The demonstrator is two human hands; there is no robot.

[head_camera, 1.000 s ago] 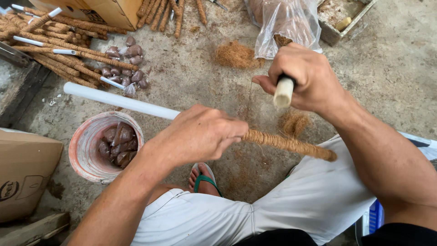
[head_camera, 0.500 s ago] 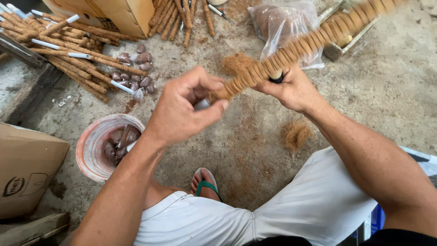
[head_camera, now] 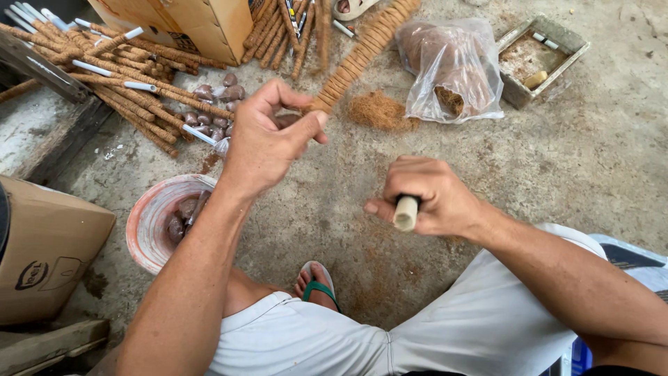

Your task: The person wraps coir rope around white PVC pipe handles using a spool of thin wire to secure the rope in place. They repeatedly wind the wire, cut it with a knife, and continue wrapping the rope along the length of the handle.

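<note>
the person sits low over a concrete floor (head_camera: 557, 160), holding one long pole between both hands. the right hand (head_camera: 431, 198) is wrapped in a closed fist around the bare pale end of the pole (head_camera: 406, 212), which points back toward the camera. the left hand (head_camera: 268, 136) sits further up, thumb and fingertips pinched together on the pole just where its coir-wrapped part (head_camera: 362, 49) begins; from there the brown, ribbed wrapping runs away toward the top of the view. the stretch of pole between the two hands is hidden or foreshortened, so its state cannot be told.

judged from this, the step in hand is working the fibre wrapping on the pole: the left hand appears to be tightening or seating the last turns while the right steadies the bare end. the next move would call for a firm hold on the bare end and a careful pinch at the wrap's edge, so the coils do not loosen or slide.

beside the left forearm stands a pale bucket (head_camera: 149, 223) holding dark brown lumps. a pile of wrapped poles (head_camera: 125, 83) lies at upper left, with a cardboard box (head_camera: 202, 24) behind it. a clear plastic bag of coir (head_camera: 452, 69) and a loose tuft of fibre (head_camera: 379, 111) lie near the wrapped part, and a small shallow tray (head_camera: 543, 56) sits beyond the bag. a foot in a green sandal (head_camera: 316, 285) shows below.
</note>
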